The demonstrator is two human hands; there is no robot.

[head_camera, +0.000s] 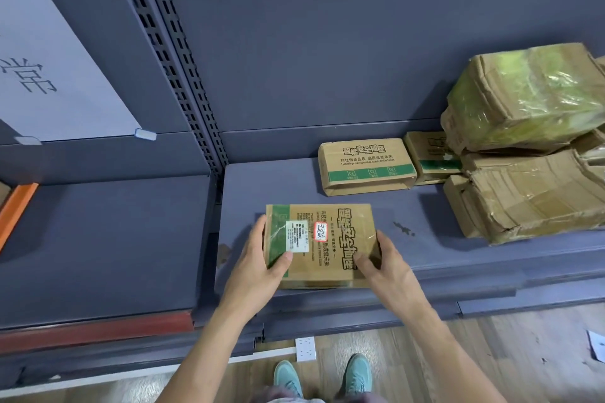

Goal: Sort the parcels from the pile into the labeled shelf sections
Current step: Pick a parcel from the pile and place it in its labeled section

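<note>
Flat brown parcel (322, 244) laid at the front of the grey shelf (442, 258), clamped at its sides by left hand (258, 258) and right hand (384, 263), thumbs pressed on top, fingers curled round the edges, similar box (365, 165) set behind, taped boxes (523, 141) stacked at right.

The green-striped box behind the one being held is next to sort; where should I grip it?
Probably by its near long edge, coming from the front: the green-striped box lies flat with that edge facing you and bare shelf before it. Its right end sits close against another box, leaving little room there.
</note>
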